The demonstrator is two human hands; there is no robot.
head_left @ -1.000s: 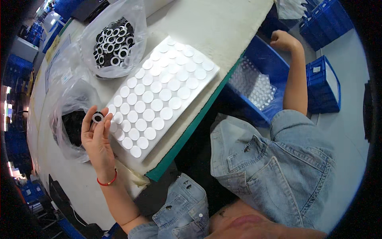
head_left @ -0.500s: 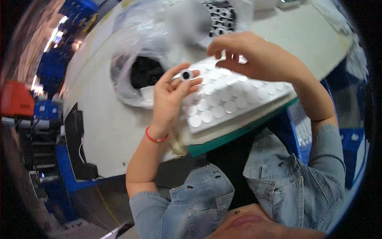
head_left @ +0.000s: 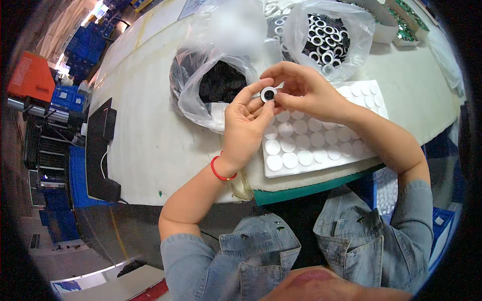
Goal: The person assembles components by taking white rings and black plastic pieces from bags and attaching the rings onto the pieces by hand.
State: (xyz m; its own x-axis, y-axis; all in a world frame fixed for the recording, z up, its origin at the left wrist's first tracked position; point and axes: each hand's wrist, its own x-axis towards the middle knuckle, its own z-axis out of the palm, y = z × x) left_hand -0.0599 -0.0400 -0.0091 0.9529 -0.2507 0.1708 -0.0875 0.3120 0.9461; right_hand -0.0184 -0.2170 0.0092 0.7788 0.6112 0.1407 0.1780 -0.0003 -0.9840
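Hands (head_left: 242, 129) drawn together, half curled, pinching white-rimmed ring (head_left: 263, 94)

Workshop (blue bins (head_left: 69, 98), worktable (head_left: 143, 155), bag of rings (head_left: 361, 30))

Here we are: the left hand (head_left: 245, 125) pinches a small white ring with a dark centre (head_left: 268, 94) at its fingertips, and the right hand (head_left: 307, 94) meets it there! Below the right hand, a white slab of round white discs (head_left: 282, 172). Just beyond the left, an open bag of black pieces (head_left: 187, 100); beyond the right, a bag of rings (head_left: 360, 27)!
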